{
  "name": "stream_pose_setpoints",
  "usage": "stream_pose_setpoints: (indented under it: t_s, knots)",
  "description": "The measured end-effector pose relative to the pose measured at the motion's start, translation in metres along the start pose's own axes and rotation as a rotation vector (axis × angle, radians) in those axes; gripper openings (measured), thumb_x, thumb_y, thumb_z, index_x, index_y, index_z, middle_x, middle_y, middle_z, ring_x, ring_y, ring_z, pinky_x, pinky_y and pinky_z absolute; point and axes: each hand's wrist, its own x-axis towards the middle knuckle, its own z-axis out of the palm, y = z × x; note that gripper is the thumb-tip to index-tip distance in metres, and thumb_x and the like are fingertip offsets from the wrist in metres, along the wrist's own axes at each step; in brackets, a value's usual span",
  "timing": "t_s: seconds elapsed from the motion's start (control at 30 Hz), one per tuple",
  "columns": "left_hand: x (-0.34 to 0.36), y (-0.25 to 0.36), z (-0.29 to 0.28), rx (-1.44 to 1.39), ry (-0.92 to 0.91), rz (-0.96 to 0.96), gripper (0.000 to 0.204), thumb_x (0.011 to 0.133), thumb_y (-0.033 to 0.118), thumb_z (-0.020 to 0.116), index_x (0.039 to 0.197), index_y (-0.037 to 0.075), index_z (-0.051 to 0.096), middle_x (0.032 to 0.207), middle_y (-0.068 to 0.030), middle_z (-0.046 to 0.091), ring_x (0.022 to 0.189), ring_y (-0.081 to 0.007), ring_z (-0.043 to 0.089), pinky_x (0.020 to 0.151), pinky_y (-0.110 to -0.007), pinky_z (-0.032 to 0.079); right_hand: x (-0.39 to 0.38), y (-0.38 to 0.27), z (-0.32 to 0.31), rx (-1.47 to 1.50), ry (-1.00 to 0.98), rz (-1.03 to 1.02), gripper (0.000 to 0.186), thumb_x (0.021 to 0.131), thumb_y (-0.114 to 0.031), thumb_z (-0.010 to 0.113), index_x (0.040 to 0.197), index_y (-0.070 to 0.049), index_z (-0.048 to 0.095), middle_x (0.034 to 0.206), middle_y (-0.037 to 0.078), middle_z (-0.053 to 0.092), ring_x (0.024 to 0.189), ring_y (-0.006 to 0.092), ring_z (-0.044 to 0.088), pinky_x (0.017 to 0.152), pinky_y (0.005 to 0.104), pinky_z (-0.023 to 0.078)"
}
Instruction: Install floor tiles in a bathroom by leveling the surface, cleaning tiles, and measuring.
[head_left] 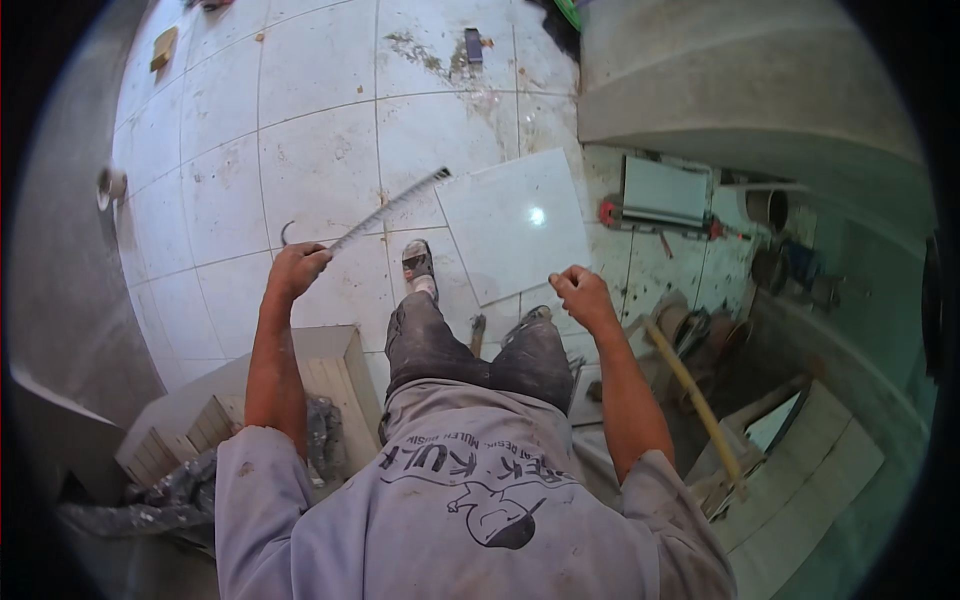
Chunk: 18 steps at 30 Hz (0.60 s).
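My left hand (297, 270) is closed around one end of a long, thin grey strip (385, 213). It looks like a ruler or a blade, and its kind is not clear. The strip slants up and right, its dark far tip near the upper left corner of a loose white tile (515, 225). A small dark curved hook (286, 233) shows just above my left hand; whether it belongs to the strip I cannot tell. Over the tile's lower right side, my right hand (582, 292) has its fingers pinched together. Anything between them is hidden.
A red tool, likely a tile cutter (662, 217), lies right of the loose tile. Buckets (768, 208) and a yellow pole (695, 395) crowd the right. Stacked boxes (330, 365) stand lower left. A dark blue block (473, 46) lies on the dirty tiled floor (310, 150).
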Motion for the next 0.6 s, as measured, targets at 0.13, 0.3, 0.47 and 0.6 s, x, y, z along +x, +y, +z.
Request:
stream_pose_setpoints:
  t_s: [0.13, 0.3, 0.47, 0.6]
  knots:
    - [0.015, -0.011, 0.008, -0.006, -0.117, 0.047, 0.029, 0.077, 0.027, 0.057, 0.084, 0.001, 0.067, 0.065, -0.0071, 0.061, 0.061, -0.0128, 0.056, 0.060, -0.028, 0.045, -0.002, 0.010, 0.029, 0.194, 0.105, 0.079, 0.035, 0.079, -0.034, 0.061, 0.082, 0.001, 0.062, 0.073, 0.015, 0.063, 0.070, 0.0267, 0.060, 0.067, 0.0359, 0.046]
    - [0.037, 0.047, 0.060, 0.261, -0.386, 0.217, 0.030, 0.076, 0.030, 0.057, 0.088, 0.004, 0.068, 0.077, -0.0129, 0.065, 0.071, -0.0233, 0.062, 0.066, -0.034, 0.047, -0.026, 0.063, 0.076, 0.290, 0.203, 0.220, 0.034, 0.080, -0.033, 0.060, 0.082, 0.000, 0.062, 0.074, 0.016, 0.064, 0.071, 0.0288, 0.061, 0.067, 0.0366, 0.046]
    - [0.052, 0.111, 0.071, 0.494, -0.434, 0.408, 0.030, 0.075, 0.033, 0.057, 0.088, 0.008, 0.068, 0.079, -0.0143, 0.065, 0.074, -0.0269, 0.062, 0.067, -0.036, 0.047, -0.073, 0.109, 0.125, 0.350, 0.318, 0.269, 0.029, 0.081, -0.029, 0.060, 0.073, -0.002, 0.058, 0.056, 0.004, 0.055, 0.050, 0.0117, 0.052, 0.050, 0.0294, 0.043]
    - [0.051, 0.139, 0.078, 0.546, -0.425, 0.456, 0.029, 0.076, 0.032, 0.058, 0.087, 0.007, 0.068, 0.076, -0.0138, 0.065, 0.071, -0.0267, 0.062, 0.065, -0.036, 0.047, -0.106, 0.109, 0.135, 0.393, 0.320, 0.310, 0.029, 0.081, -0.030, 0.060, 0.073, -0.002, 0.059, 0.056, 0.005, 0.056, 0.051, 0.0137, 0.053, 0.052, 0.0312, 0.044]
